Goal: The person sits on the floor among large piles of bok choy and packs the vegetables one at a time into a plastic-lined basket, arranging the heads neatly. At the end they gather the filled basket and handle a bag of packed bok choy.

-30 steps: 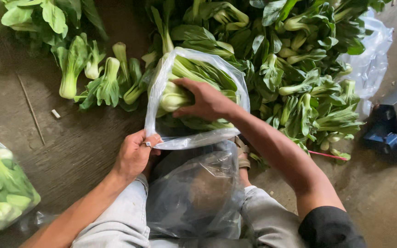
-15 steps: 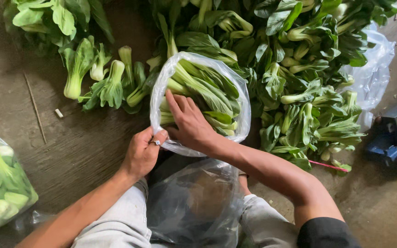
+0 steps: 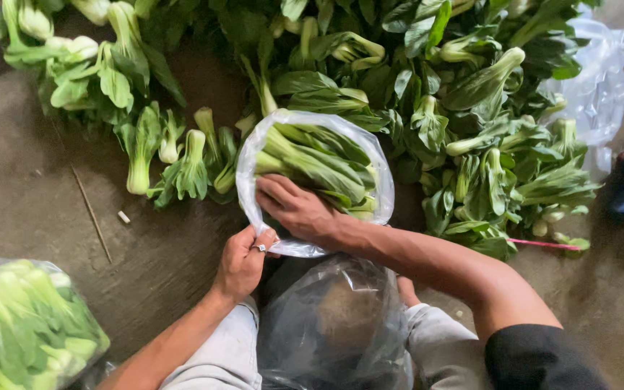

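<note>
Just above my knees, my left hand (image 3: 242,261) is curled into a loose fist with thumb and fingers pinched on the near rim of the clear plastic bag (image 3: 254,155), wrist bent up and forearm running back down to my left. Beside it, touching the same rim, my right hand (image 3: 299,211) lies flat and spread, palm down, fingers pointing left and pressing on the bok choy (image 3: 312,162) packed in the bag's mouth; that forearm comes in from the lower right across my lap, not gripping anything so far as I can tell. The bag stands open toward me, its greens lying with pale stalks to the left, directly beyond my right fingertips. Under both wrists, another crumpled clear bag (image 3: 337,318) sits between my legs. Left of my left hand the bare concrete floor (image 3: 30,209) gives open room, with only a thin stick (image 3: 89,213) lying on it. Farther left and nearer me is a filled bag of greens (image 3: 23,325). Beyond the bag and to the right of my right hand, the loose bok choy pile (image 3: 471,123) crowds close, leaving little room there, and more plastic (image 3: 601,87) lies at its far right edge.
</note>
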